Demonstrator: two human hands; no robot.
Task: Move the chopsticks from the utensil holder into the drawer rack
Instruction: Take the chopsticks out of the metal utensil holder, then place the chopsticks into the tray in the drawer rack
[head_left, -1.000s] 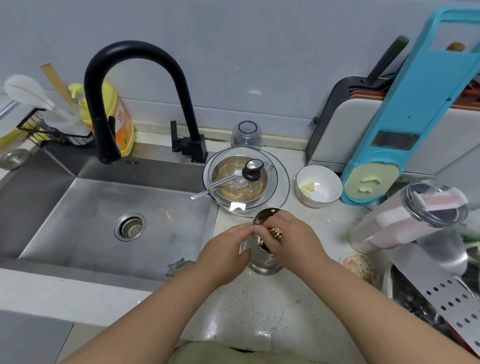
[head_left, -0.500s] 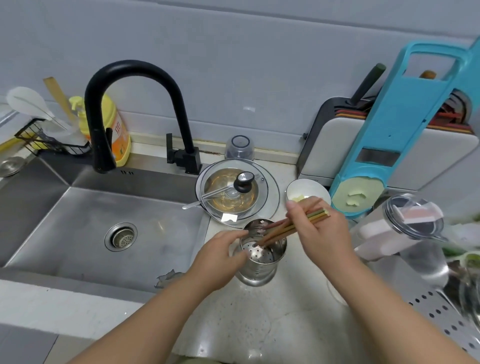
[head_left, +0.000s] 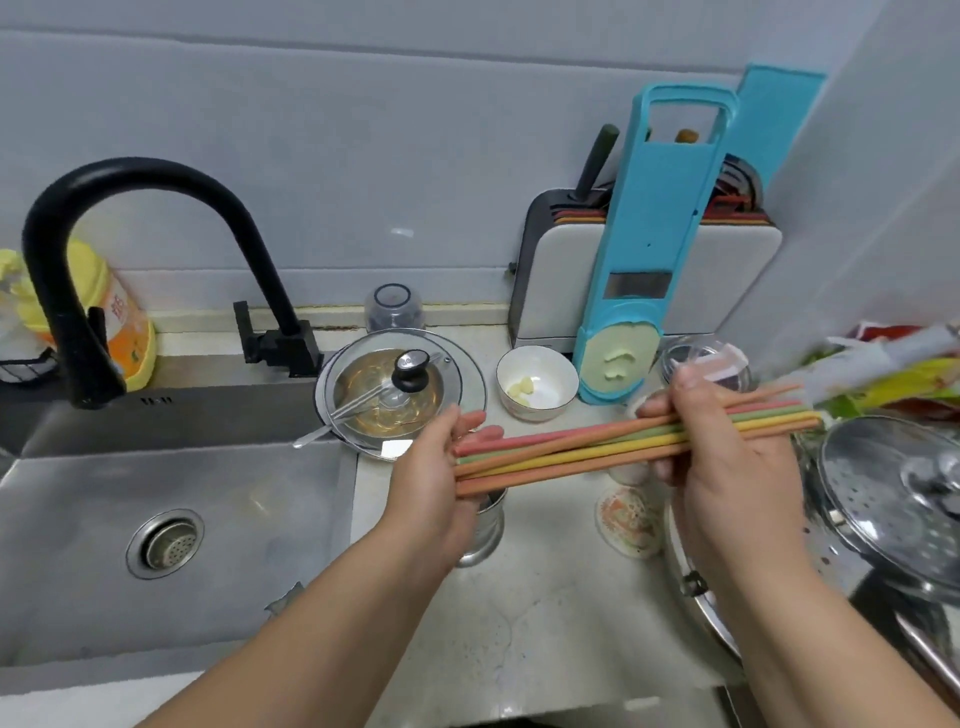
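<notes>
Head view: both hands are holding the chopsticks as one bundle, clear of the utensil holder, which is standing on the counter under the left hand. The bundle's long axis is running left-right, slightly rising to the right. The right hand is clamping it near the thick ends; the left hand's fingers are cupping the tips, loosely closed. The drawer rack isn't showing, so its direction is unknown. The right hand looks like the carrier.
</notes>
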